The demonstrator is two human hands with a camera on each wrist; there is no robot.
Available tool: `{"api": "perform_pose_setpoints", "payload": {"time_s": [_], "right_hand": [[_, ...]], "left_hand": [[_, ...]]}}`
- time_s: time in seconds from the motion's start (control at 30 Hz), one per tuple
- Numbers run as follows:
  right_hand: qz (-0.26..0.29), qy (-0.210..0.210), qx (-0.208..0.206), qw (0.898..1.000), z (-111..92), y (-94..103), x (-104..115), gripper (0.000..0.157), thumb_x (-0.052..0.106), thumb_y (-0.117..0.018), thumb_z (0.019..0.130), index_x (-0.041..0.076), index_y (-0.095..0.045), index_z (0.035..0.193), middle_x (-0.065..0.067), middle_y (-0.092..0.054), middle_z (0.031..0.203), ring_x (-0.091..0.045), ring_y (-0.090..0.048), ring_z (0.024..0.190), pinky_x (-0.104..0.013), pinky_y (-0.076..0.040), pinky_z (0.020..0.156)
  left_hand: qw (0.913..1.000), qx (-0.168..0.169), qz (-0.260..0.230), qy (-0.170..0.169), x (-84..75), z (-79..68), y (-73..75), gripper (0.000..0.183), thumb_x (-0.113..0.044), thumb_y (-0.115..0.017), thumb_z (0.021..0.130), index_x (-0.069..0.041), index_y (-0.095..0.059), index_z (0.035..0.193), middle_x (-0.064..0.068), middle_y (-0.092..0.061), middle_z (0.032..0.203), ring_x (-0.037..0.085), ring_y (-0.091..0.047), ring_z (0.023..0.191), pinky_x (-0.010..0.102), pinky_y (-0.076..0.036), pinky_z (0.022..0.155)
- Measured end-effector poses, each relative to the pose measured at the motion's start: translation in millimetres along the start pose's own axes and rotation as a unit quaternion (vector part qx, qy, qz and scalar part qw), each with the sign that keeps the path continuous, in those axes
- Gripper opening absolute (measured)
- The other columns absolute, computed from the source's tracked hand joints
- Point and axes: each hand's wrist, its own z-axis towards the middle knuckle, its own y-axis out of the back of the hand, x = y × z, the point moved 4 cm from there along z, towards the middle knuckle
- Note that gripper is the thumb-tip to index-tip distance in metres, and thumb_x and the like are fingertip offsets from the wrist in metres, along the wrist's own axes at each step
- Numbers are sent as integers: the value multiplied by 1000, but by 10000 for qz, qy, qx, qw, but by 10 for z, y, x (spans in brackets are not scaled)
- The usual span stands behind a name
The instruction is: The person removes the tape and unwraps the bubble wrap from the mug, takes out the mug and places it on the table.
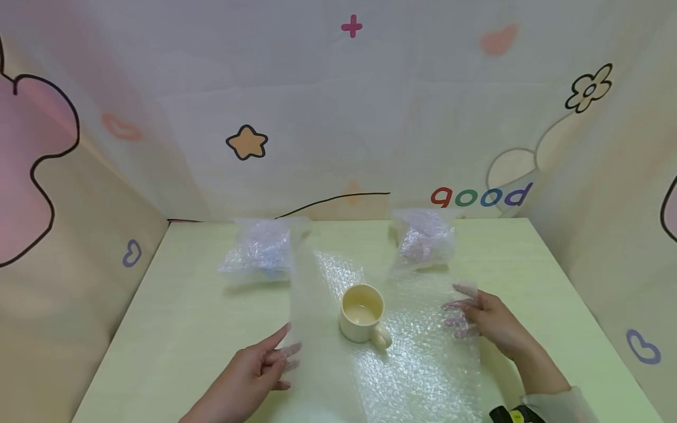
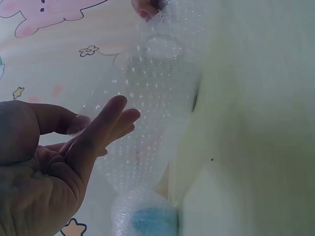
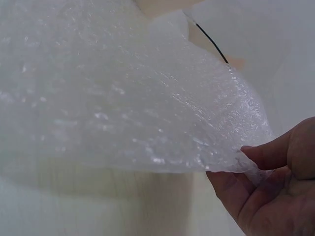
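Observation:
A cream mug (image 1: pixel 361 317), upright with its handle toward the near right, stands on a clear sheet of bubble wrap (image 1: pixel 418 358). At the sheet's left edge, my left hand (image 1: pixel 245 373) holds the film loosely, thumb over it and nearly straight fingers (image 2: pixel 110 115) beneath. My right hand (image 1: pixel 494 323) pinches the opposite edge between thumb and fingers (image 3: pixel 268 155); in the head view its fingertips show through the film. That edge is lifted above the table in the right wrist view. Neither hand touches the mug.
Two bubble-wrapped bundles stand at the back of the pale table (image 1: pixel 174 329): one on the left (image 1: pixel 261 247), with something bluish inside, and one on the right (image 1: pixel 425 238). Printed cloth (image 1: pixel 317 117) walls the table at the back and on both sides.

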Motion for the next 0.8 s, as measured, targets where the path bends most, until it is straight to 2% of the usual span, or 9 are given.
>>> {"api": "perform_pose_setpoints", "payload": {"time_s": [0.27, 0.4, 0.5, 0.8], "right_hand": [[-562, 121, 8, 9983, 102, 91, 16, 50, 3, -41, 109, -6, -31, 158, -34, -61, 133, -16, -69, 92, -32, -62, 72], [-750, 52, 1, 9972, 169, 131, 14, 47, 2, -42, 109, -6, -37, 155, -32, -62, 129, -18, -68, 92, -33, -63, 71], [-801, -25, 5, 9968, 208, 155, 13, 44, 2, -43, 109, -7, -41, 152, -31, -63, 127, -18, -69, 91, -32, -63, 71], [-1091, -194, -37, 9938, 278, 200, -19, 37, 4, -46, 108, -11, -46, 142, -27, -67, 119, -21, -68, 91, -33, -62, 71]], "left_hand": [[9995, 68, 24, 294, 137, -93, -16, 71, -2, -56, 100, 0, -23, 163, 28, -62, 140, 34, -73, 113, 27, -63, 76], [9989, 258, -101, 372, 248, -109, -2, 78, -4, -62, 98, 4, -19, 163, 26, -67, 133, 30, -78, 94, 24, -62, 75], [9982, 379, -179, 439, 321, -123, -5, 84, -3, -67, 95, 6, -17, 162, 22, -72, 126, 24, -76, 80, 22, -60, 72], [9941, 724, -335, 741, 470, -129, -92, 95, -3, -74, 90, 10, -11, 161, 15, -79, 108, 15, -75, 77, 18, -54, 64]]}}
